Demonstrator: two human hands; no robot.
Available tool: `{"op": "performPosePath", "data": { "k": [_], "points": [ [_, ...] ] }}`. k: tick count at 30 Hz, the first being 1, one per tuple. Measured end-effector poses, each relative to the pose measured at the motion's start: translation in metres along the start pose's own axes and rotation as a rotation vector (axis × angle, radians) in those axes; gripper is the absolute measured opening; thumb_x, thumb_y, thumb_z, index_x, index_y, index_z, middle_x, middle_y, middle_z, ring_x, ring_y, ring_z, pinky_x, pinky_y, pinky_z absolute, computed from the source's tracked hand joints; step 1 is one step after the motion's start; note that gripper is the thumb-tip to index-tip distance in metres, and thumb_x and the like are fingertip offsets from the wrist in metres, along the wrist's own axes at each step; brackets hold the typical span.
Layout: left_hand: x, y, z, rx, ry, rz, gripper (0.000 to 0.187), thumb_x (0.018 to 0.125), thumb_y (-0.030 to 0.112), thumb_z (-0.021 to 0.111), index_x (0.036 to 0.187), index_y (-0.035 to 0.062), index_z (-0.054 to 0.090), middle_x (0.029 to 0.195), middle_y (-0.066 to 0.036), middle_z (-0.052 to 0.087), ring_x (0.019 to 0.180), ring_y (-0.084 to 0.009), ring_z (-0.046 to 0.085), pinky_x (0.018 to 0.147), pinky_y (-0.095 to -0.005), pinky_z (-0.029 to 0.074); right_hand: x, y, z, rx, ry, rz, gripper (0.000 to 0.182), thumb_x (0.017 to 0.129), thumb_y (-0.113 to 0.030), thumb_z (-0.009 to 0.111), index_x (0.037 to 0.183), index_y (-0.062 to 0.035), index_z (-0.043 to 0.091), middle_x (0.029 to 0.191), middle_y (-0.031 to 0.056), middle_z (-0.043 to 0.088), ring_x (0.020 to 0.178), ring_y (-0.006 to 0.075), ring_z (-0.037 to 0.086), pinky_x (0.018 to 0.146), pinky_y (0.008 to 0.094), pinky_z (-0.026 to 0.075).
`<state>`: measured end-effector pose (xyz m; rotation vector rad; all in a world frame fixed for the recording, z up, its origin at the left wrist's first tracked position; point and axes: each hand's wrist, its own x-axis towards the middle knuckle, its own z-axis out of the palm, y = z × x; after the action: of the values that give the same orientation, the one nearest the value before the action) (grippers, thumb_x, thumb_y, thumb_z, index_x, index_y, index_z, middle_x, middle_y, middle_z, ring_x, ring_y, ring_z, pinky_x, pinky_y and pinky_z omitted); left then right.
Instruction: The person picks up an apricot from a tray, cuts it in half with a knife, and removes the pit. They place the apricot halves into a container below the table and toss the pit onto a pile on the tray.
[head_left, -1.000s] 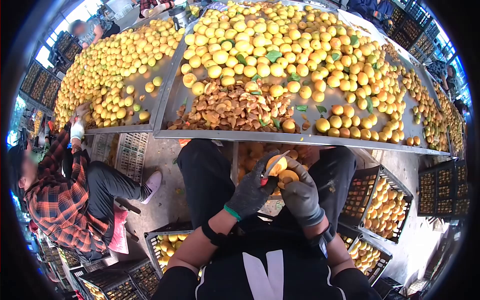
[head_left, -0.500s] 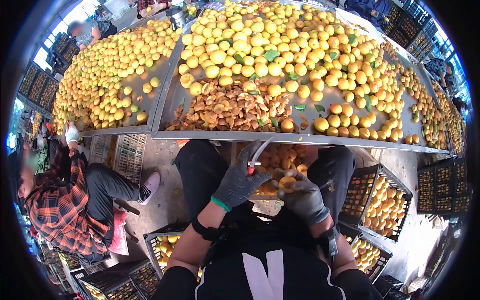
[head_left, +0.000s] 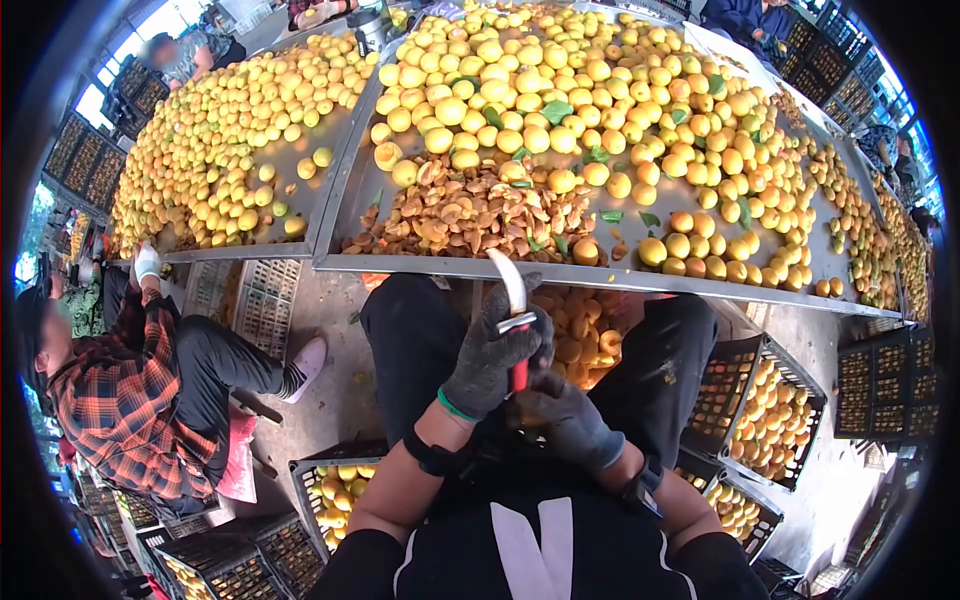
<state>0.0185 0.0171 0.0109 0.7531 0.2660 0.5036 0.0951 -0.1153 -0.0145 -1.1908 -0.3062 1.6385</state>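
My left hand (head_left: pixel 490 355), in a dark glove, is closed round the red handle of a curved knife (head_left: pixel 514 285), its blade pointing up toward the table edge. Close below the handle is my right hand (head_left: pixel 570 420), gloved in grey, with its fingers curled in. What those fingers hold, if anything, is hidden. Between my knees, beyond the hands, sits a container of cut apricots (head_left: pixel 585 335). Whole apricots (head_left: pixel 520 85) cover much of the metal table (head_left: pixel 600 279) ahead, and a heap of brownish apricot pieces (head_left: pixel 470 210) lies at its near edge.
Black crates of apricots (head_left: pixel 770 415) stand at my right, and another crate (head_left: pixel 345 490) is by my left elbow. A person in a plaid shirt (head_left: pixel 125 400) sits at the left, beside a second table of apricots (head_left: pixel 240 130). Several other people are farther back.
The opened apricot seen in my right hand is no longer visible there. That hand has moved left and down, beneath the knife handle. My left hand has turned the blade more upright.
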Motion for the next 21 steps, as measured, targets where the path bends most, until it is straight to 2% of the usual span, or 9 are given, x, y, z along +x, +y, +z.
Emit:
{"op": "performPosePath", "data": {
  "k": [2, 4, 6, 9, 10, 12, 15, 19, 21],
  "points": [
    [0.004, -0.009, 0.003, -0.036, 0.309, 0.079, 0.039, 0.086, 0.006, 0.062, 0.123, 0.0073, 0.050, 0.069, -0.002, 0.053, 0.044, -0.0089, 0.045, 0.037, -0.0219, 0.037, 0.005, 0.005, 0.001, 0.161, 0.043, -0.038, 0.030, 0.091, -0.030, 0.060, 0.112, -0.0085, 0.054, 0.094, 0.0061, 0.061, 0.081, 0.0165, 0.062, 0.066, 0.0263, 0.049],
    [0.003, -0.006, -0.011, -0.086, 0.297, 0.081, 0.029, 0.088, 0.008, 0.060, 0.116, 0.0094, 0.052, 0.068, -0.001, 0.051, 0.043, -0.0089, 0.043, 0.037, -0.0219, 0.035, 0.009, 0.009, -0.002, 0.320, 0.083, -0.076, 0.029, 0.091, -0.027, 0.061, 0.113, -0.0101, 0.055, 0.096, 0.0063, 0.061, 0.082, 0.0176, 0.062, 0.069, 0.0278, 0.050],
    [0.002, -0.005, -0.017, -0.105, 0.297, 0.131, 0.014, 0.091, 0.011, 0.059, 0.105, 0.0119, 0.055, 0.061, 0.002, 0.045, 0.041, -0.0074, 0.038, 0.035, -0.0219, 0.031, 0.006, 0.012, -0.011, -0.783, 0.215, -0.621, 0.031, 0.089, -0.021, 0.062, 0.116, -0.0096, 0.054, 0.100, 0.0073, 0.062, 0.087, 0.0203, 0.063, 0.073, 0.0302, 0.050],
    [-0.001, 0.008, -0.003, -0.168, 0.287, 0.113, 0.007, 0.091, 0.006, 0.058, 0.097, 0.0069, 0.056, 0.060, 0.000, 0.049, 0.039, -0.0074, 0.040, 0.034, -0.0222, 0.032, -0.001, 0.006, -0.010, -1.025, 0.261, -0.644, 0.038, 0.089, -0.019, 0.062, 0.123, -0.0082, 0.049, 0.104, 0.0083, 0.062, 0.092, 0.0227, 0.063, 0.074, 0.0313, 0.050],
    [-0.002, 0.008, -0.004, -0.167, 0.288, 0.116, 0.007, 0.091, 0.006, 0.058, 0.097, 0.0069, 0.056, 0.060, 0.000, 0.049, 0.039, -0.0074, 0.040, 0.034, -0.0222, 0.032, -0.002, 0.004, -0.006, -1.025, 0.259, -0.646, 0.038, 0.089, -0.019, 0.062, 0.123, -0.0082, 0.049, 0.104, 0.0083, 0.062, 0.092, 0.0227, 0.063, 0.074, 0.0313, 0.050],
    [-0.006, 0.004, -0.004, -0.136, 0.217, 0.126, 0.006, 0.091, 0.006, 0.058, 0.096, 0.0071, 0.056, 0.061, -0.001, 0.050, 0.041, -0.0073, 0.042, 0.035, -0.0216, 0.033, -0.001, 0.002, 0.003, 0.507, -0.028, -0.069, 0.038, 0.091, -0.018, 0.059, 0.125, -0.0077, 0.046, 0.102, 0.0081, 0.061, 0.089, 0.0187, 0.061, 0.073, 0.0295, 0.050],
    [-0.009, -0.002, -0.007, -0.186, 0.182, 0.200, 0.007, 0.090, 0.007, 0.059, 0.096, 0.0072, 0.056, 0.063, -0.002, 0.051, 0.044, -0.0075, 0.043, 0.035, -0.0213, 0.034, -0.005, 0.010, 0.000, 0.099, -0.038, -0.198, 0.039, 0.093, -0.019, 0.056, 0.127, -0.0081, 0.043, 0.100, 0.0070, 0.060, 0.080, 0.0129, 0.059, 0.068, 0.0252, 0.048],
    [-0.010, -0.002, -0.004, -0.167, 0.212, 0.232, 0.007, 0.090, 0.008, 0.060, 0.096, 0.0076, 0.056, 0.065, -0.002, 0.051, 0.046, -0.0072, 0.044, 0.036, -0.0211, 0.034, -0.014, -0.005, 0.005, -0.101, 0.017, -0.113, 0.036, 0.094, -0.015, 0.055, 0.127, -0.0069, 0.044, 0.098, 0.0056, 0.058, 0.073, 0.0081, 0.054, 0.065, 0.0212, 0.046],
    [-0.010, -0.004, -0.004, -0.136, 0.205, 0.311, 0.007, 0.090, 0.008, 0.060, 0.096, 0.0082, 0.056, 0.065, -0.001, 0.051, 0.047, -0.0069, 0.044, 0.037, -0.0209, 0.035, -0.009, 0.001, 0.006, -0.295, 0.036, -0.339, 0.037, 0.093, -0.010, 0.055, 0.127, -0.0071, 0.045, 0.099, 0.0048, 0.057, 0.071, 0.0079, 0.055, 0.064, 0.0200, 0.046]
  ]
}}
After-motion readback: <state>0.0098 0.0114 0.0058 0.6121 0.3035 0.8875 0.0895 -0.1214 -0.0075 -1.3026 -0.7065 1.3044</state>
